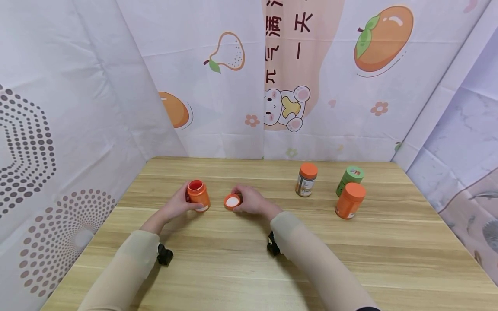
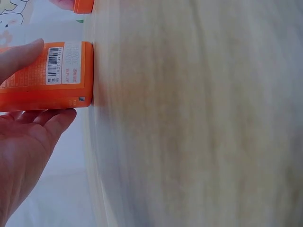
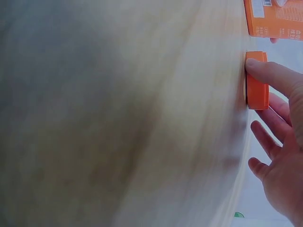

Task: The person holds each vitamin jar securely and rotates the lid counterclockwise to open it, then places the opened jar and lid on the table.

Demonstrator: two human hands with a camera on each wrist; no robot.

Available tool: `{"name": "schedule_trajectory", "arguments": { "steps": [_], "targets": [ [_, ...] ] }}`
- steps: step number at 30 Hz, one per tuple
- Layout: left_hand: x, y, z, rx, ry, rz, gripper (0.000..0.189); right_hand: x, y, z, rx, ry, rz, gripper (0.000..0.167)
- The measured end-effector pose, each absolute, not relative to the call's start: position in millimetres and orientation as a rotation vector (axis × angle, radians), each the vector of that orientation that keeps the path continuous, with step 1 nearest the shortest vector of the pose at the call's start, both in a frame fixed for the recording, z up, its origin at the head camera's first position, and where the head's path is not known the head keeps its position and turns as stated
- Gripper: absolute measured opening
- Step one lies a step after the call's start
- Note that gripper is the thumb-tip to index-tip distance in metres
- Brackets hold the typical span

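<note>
My left hand (image 1: 178, 204) grips an orange plastic jar (image 1: 200, 198) from its left side, thumb on the near face and fingers behind. The jar stands upright at the left of the table, uncapped, its red inside showing at the mouth. In the left wrist view the thumb lies beside a barcode label (image 2: 63, 65), with the jar's base at the tabletop. Just right of it, my right hand (image 1: 252, 201) pinches an orange screw lid (image 1: 232, 201) at its edge. The lid's white liner faces up; in the right wrist view the lid (image 3: 258, 92) sits at table level.
Toward the back right stand a grey-labelled jar with an orange lid (image 1: 306, 180), a green canister (image 1: 353, 174) and another orange lidded jar (image 1: 350, 201). The wooden table (image 1: 233, 268) ends at a printed curtain (image 1: 229, 108). Black wrist cameras (image 1: 165, 255) hang under both sleeves.
</note>
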State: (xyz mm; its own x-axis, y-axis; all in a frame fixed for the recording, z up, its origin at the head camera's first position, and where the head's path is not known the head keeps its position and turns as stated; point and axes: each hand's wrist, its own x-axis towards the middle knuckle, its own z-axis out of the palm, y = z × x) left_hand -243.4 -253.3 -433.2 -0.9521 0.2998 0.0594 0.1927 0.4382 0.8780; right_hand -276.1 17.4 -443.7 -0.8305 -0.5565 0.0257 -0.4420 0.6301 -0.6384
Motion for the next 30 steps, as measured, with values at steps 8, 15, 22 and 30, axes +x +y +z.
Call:
{"name": "schedule_trajectory", "arguments": {
  "steps": [8,15,22,30],
  "targets": [
    [-243,-253,-431,0.429,2.552,1.565,0.069,-275,18,-444,-0.829,2.693,-0.957,0.045],
    [-244,-254,-432,0.442,2.562,1.546,0.069,-276,19,-444,-0.846,2.690,-0.951,0.051],
    [-243,-255,-432,0.476,2.565,1.546,0.069,-276,21,-442,-0.847,2.644,-0.989,0.055],
    [-241,-256,-426,0.487,2.578,1.569,0.074,-274,30,-433,-0.828,2.581,-1.065,0.062]
  ]
}}
